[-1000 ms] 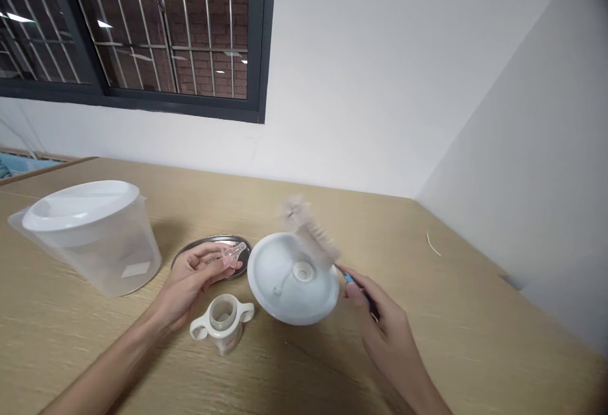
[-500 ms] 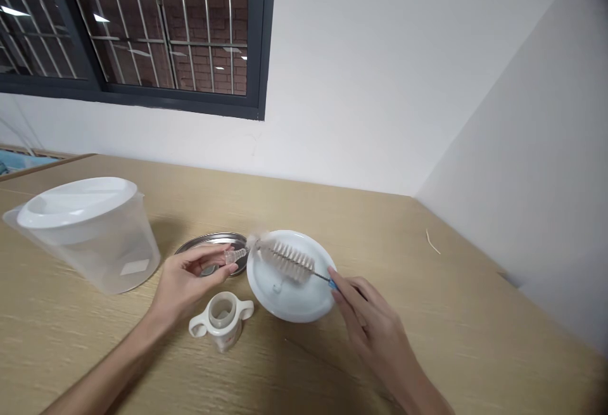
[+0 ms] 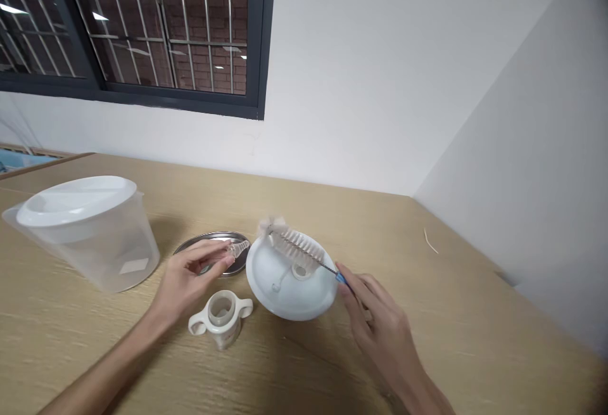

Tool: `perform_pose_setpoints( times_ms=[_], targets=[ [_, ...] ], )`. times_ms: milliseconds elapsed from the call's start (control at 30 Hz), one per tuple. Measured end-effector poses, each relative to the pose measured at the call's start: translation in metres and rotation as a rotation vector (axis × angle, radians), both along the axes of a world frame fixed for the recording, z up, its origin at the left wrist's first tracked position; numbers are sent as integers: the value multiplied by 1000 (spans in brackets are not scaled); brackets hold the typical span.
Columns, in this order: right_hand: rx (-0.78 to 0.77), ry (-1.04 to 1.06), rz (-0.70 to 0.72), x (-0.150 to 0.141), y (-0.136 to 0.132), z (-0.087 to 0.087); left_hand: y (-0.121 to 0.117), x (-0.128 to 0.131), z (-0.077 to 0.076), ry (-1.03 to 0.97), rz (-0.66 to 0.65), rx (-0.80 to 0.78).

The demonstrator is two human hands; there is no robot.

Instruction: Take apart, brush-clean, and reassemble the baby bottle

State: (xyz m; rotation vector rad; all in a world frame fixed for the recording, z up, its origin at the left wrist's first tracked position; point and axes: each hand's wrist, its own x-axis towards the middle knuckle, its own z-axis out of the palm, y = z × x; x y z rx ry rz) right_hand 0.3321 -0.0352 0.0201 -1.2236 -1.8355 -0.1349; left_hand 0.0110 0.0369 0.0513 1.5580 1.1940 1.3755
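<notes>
A small clear ribbed piece, like a bottle nipple, is pinched between the thumb and fingers of my left hand. My right hand grips the blue handle of a bottle brush. The white bristles hang over a white bowl, their tip apart from the nipple. Inside the bowl lie a ring-shaped part and a small clear piece. A cream two-handled bottle stands upright and uncapped, just in front of my left hand.
Behind my left hand lies a round metal tray, partly covered by it. A translucent lidded pitcher stands on the left of the wooden table. A thin pale strip lies at the right, and the wall closes off the back.
My right hand has drawn the brush back to the right, so its tip has moved away from the nipple. My left hand stays almost in place.
</notes>
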Motion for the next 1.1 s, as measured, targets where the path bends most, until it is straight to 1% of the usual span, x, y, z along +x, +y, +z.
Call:
perform_pose_setpoints(
  times_ms=[67,133,233,300,433,500,600,700,767,833,933,1033,1100],
  targets=[
    [16,44,7,-4,-2,4,-1,0,3,-105,-14,-156],
    [26,66,61,-9,-4,5,-2,-1,5,-213,-52,-277],
    [25,37,170,-15,-4,3,-2,-2,6,-352,-95,-356],
    [26,2,185,-14,-2,0,-2,-3,7,-414,-111,-380],
    [59,-27,67,-8,0,0,-2,-4,8,-435,-106,-368],
    [71,-8,40,-8,-2,2,-2,-3,8,-417,-99,-359],
    [65,16,105,-13,-4,3,-2,-2,7,-391,-95,-355],
    [68,-33,171,-16,-4,1,-1,-3,5,-362,-64,-341],
    [71,-70,153,-13,-3,-1,0,-4,5,-337,-40,-328],
    [72,-95,101,-9,-2,-1,0,-5,5,-324,-18,-315],
    [91,-74,56,-6,-3,4,-1,-4,8,-303,8,-293],
    [91,-5,94,-10,-5,7,-3,-2,11,-269,5,-270],
    [72,-5,142,-13,-6,6,-4,-1,11,-258,-3,-263]
  ],
)
